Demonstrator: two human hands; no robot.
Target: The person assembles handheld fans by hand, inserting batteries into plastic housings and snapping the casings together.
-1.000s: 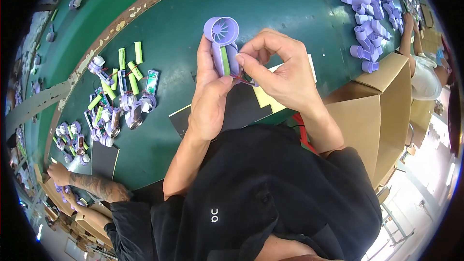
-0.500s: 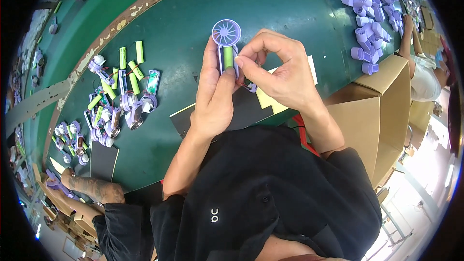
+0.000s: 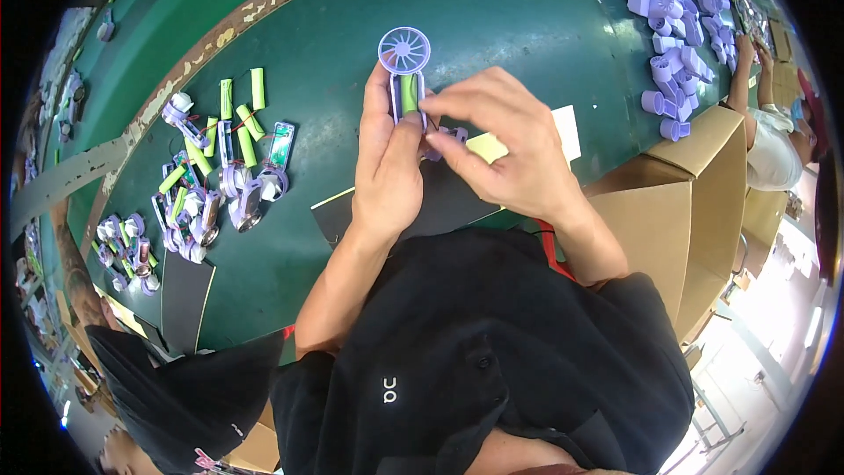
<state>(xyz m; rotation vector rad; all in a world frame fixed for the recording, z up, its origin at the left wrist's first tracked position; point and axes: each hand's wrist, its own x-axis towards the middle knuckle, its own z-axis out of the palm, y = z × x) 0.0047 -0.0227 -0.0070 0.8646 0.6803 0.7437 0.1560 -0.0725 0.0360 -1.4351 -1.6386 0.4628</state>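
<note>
Upright in my left hand (image 3: 387, 180) is a light-purple handheld fan housing (image 3: 403, 51) with a round spoked grille at its top. My fingers wrap round its handle, and the thumb presses at the lower end of a green cylindrical battery (image 3: 408, 92) lying inside. Just right of the handle is my right hand (image 3: 514, 145), slightly blurred, its thumb and index finger apart. Behind those fingers shows a small purple part (image 3: 454, 134), partly hidden; how it joins the housing I cannot tell.
Left on the green table lie fan assemblies (image 3: 242, 189) with wired green batteries (image 3: 258, 88). Purple housings (image 3: 673, 79) heap at the far right, beside an open cardboard box (image 3: 677, 202). Dark sheets (image 3: 187, 303) lie near the front edge. Co-workers' arms (image 3: 77, 277) show at both sides.
My right thumb and index finger have parted from their pinch beside the handle. The housing has shifted slightly up and left. The left co-worker's arm has reached farther forward.
</note>
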